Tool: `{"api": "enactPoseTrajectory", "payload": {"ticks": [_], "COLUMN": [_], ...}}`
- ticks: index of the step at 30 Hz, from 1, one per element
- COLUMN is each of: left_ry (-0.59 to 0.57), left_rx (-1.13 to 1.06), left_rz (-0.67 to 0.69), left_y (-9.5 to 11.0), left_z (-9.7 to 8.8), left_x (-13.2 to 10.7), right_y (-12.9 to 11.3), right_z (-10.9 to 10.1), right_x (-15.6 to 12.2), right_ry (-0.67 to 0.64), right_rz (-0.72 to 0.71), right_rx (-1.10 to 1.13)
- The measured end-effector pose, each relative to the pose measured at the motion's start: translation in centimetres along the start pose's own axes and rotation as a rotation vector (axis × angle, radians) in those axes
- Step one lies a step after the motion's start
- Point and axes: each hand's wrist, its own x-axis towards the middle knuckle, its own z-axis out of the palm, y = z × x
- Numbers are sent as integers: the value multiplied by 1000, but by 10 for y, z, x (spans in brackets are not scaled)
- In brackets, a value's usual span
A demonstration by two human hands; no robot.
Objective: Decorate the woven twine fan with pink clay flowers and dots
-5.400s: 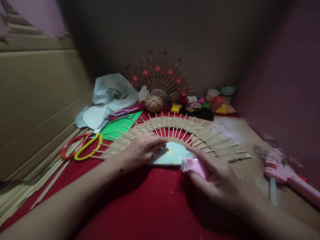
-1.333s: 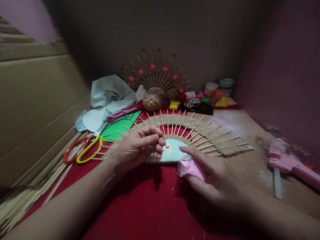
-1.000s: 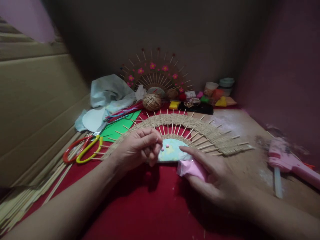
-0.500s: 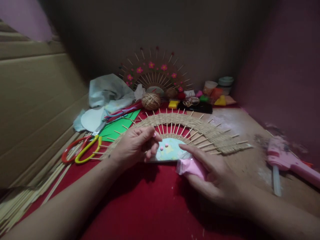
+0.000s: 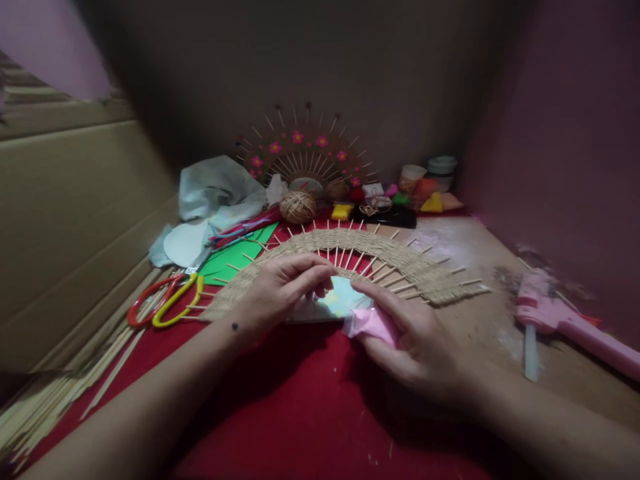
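A woven straw fan (image 5: pixel 350 241) with thin sticks poking out lies in front of me, its half-round pale blue base (image 5: pixel 340 293) towards me. My left hand (image 5: pixel 285 287) is over the left part of that base, fingers closed in a pinch pointing down. What is between its fingertips is hidden, and so are the pink balls on the base. A clear plastic packet of pink clay (image 5: pixel 373 325) is gripped in my right hand (image 5: pixel 415 333), at the base's right front edge. That hand's index finger reaches towards the base.
Scissors (image 5: pixel 165 303) and thin sticks (image 5: pixel 65 400) lie at left, by green sheet (image 5: pixel 240 253). Behind are a twine ball (image 5: pixel 298 207), a flowered fan (image 5: pixel 300 143), coloured clay packets (image 5: pixel 342 212) and a dark phone-like slab (image 5: pixel 395 217). A pink glue gun (image 5: pixel 545 310) lies right.
My left hand, which showed a small pink ball in its pinch, has turned down and moved right over the base, covering the pink balls there. My right hand still grips the packet.
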Motion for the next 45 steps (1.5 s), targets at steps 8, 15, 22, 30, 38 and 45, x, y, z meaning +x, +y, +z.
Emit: {"api": "enactPoseTrajectory", "payload": {"ticks": [8, 15, 22, 30, 38, 45], "left_ry": [-85, -85, -115, -133, -118, 106], "left_rx": [674, 643, 616, 576, 543, 406], "left_rz": [381, 303, 292, 281, 261, 202], "left_y": [-12, -29, -31, -34, -35, -16], "left_z": [14, 14, 14, 9, 8, 0], "left_x": [16, 15, 13, 11, 12, 7], "right_y": [3, 4, 6, 4, 2, 6], "right_z": [-1, 1, 2, 2, 2, 5], "right_x": [2, 1, 0, 0, -1, -1], "right_ry": [34, 45, 38, 17, 17, 9], "right_rz": [-63, -74, -62, -49, -31, -22], "right_rx": [30, 28, -11, -31, -39, -34]}}
